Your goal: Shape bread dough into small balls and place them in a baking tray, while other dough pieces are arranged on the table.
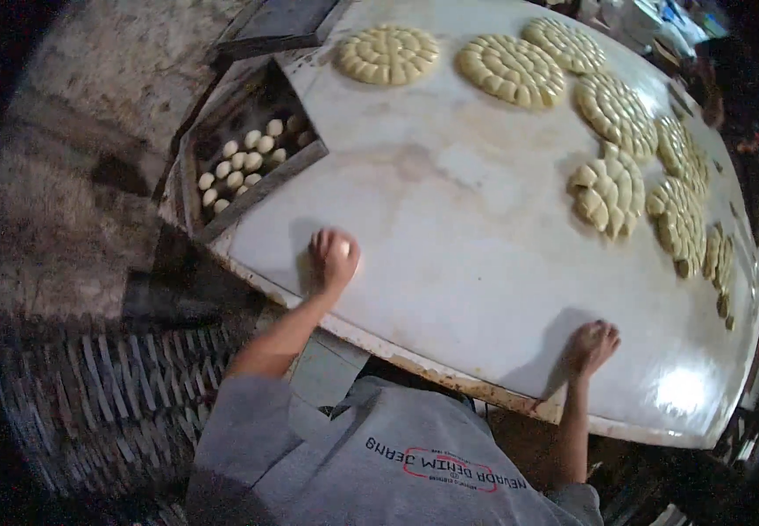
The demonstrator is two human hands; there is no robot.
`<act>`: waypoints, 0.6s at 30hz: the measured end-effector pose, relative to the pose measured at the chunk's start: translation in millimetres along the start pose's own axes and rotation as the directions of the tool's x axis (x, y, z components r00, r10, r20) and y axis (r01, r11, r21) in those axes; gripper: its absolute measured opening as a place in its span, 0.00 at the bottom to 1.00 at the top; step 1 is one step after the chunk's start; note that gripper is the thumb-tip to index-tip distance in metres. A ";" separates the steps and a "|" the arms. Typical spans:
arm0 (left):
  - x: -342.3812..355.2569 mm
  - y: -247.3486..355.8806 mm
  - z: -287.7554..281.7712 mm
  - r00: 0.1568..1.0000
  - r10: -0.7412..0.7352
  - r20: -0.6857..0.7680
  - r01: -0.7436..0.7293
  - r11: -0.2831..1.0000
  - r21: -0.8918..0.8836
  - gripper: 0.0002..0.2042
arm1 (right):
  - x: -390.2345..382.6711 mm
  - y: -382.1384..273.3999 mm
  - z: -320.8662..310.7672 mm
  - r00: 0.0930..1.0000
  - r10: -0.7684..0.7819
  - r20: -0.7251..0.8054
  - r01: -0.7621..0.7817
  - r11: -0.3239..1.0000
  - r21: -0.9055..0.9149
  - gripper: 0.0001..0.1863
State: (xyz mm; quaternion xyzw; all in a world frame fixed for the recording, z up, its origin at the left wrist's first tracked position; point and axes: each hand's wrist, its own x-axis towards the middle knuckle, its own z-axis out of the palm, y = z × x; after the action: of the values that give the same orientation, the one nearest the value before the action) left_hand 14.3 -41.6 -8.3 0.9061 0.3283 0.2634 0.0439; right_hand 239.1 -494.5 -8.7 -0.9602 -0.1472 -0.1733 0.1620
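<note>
On the pale, stained tabletop, my left hand is curled closed over a small pale dough ball, mostly covered by the fingers. My right hand rests farther right near the front edge, fingers curled; whatever is under them is hidden. A metal tray at the table's left holds several round dough balls. Coiled, segmented dough rounds lie along the back and right of the table, with a less regular cluster of dough pieces closer to the middle right.
A dark, empty-looking metal tray sits at the top left. Below left are a worn concrete floor and slatted or woven material. The table's front edge runs beside my body. Bags and clutter lie beyond the far right edge.
</note>
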 end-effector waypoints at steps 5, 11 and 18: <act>54.3 58.3 62.1 0.979 -0.191 -0.075 0.168 0.956 -0.240 0.04 | 62.7 -52.5 54.9 0.966 0.244 0.082 -0.250 0.966 0.067 0.09; -19.4 12.3 -21.1 0.974 0.205 0.099 -0.159 0.925 -0.346 0.05 | -15.3 -63.7 16.7 0.988 -0.151 0.002 0.151 0.984 0.094 0.09; 70.6 29.1 49.9 0.934 0.055 0.353 0.066 0.944 -0.323 0.09 | 38.2 -79.4 50.8 0.894 0.448 -0.005 -0.433 0.861 -0.267 0.14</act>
State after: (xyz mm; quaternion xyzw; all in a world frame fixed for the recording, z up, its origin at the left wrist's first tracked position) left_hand 101.8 -16.0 -12.0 0.9176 0.2688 0.1455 0.2543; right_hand 260.9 -395.7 -18.6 -0.9857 0.0957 -0.1221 0.0653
